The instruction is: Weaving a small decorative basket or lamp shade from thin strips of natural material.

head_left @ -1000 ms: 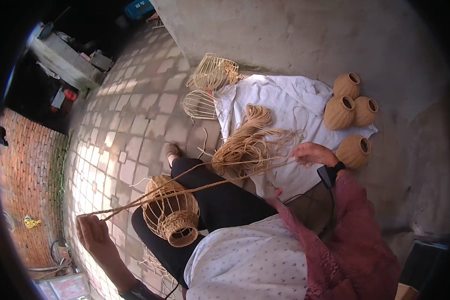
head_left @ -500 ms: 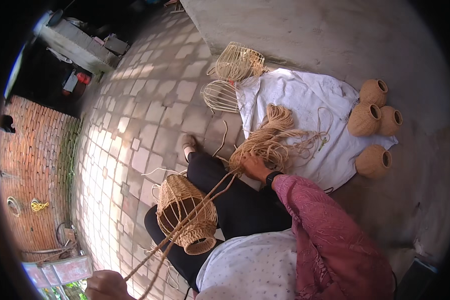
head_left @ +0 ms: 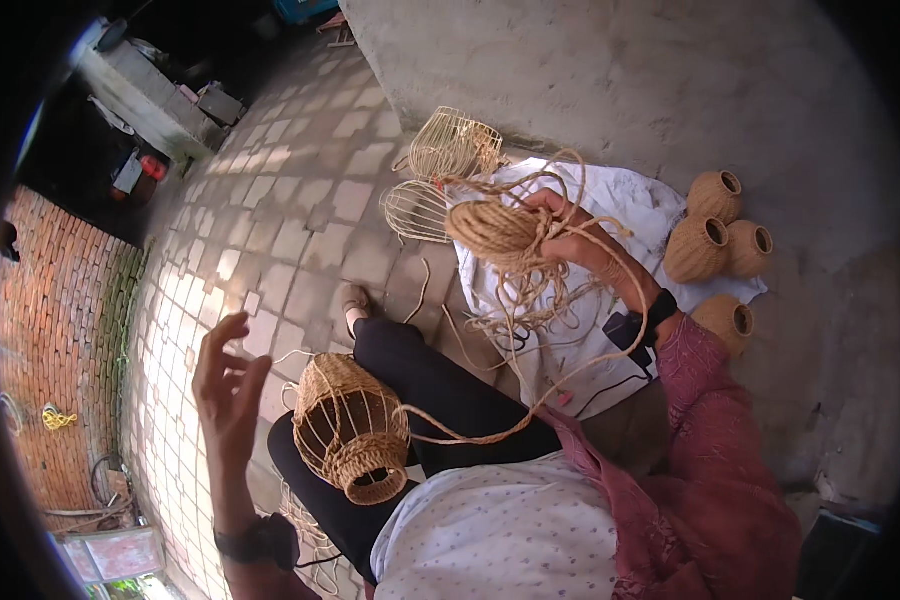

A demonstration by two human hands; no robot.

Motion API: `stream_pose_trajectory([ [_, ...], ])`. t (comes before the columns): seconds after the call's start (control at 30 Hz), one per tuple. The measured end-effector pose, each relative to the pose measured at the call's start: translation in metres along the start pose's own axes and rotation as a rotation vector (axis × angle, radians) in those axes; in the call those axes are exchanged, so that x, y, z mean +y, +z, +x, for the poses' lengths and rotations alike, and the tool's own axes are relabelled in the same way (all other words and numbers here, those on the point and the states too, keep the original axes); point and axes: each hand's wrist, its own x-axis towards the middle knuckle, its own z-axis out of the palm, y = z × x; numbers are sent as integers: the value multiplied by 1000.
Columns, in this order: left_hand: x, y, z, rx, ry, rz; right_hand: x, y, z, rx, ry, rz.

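Raised over the white cloth, my right hand (head_left: 570, 235) is closed on a thick bundle of tan rope (head_left: 492, 230), with loose strands dangling below it. From the bundle a rope curves down to a partly woven basket (head_left: 340, 400) resting on my lap. Its frame ribs show through a gap in the weave, and its narrow round neck points toward me. To the left of the basket my left hand (head_left: 225, 375) is lifted in the air, its fingers apart and holding nothing.
Two bare wicker frames (head_left: 415, 210) stand at the back by the grey wall (head_left: 590, 80). Several finished round baskets (head_left: 698, 250) sit right of the white cloth (head_left: 610, 375). A dark object (head_left: 625, 328) is by my right wrist. Rope scraps lie on the paving (head_left: 300, 250).
My right hand has lifted the rope bundle off the cloth. My left hand has let go of the rope strands and risen from the lower left; the taut strands now hang slack.
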Motion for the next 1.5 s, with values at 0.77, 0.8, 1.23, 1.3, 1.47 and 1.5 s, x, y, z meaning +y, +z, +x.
stream_pose_trajectory([
  [0.77,-174,-139,91,366,31,-1109,255,-101,-164,345,812,210],
  [0.8,-191,-169,89,308,167,-1101,276,-111,-181,415,868,196],
  [1.23,-202,-122,77,532,-599,-1091,335,-47,-159,111,826,-1021],
  [1.3,-186,-93,90,334,-586,-1139,356,-27,-141,56,533,-927],
  [1.47,-169,-59,122,-111,-406,-1360,409,38,-110,35,477,-699],
  [1.5,-153,-50,126,-98,-417,-1351,414,47,-111,18,476,-690],
])
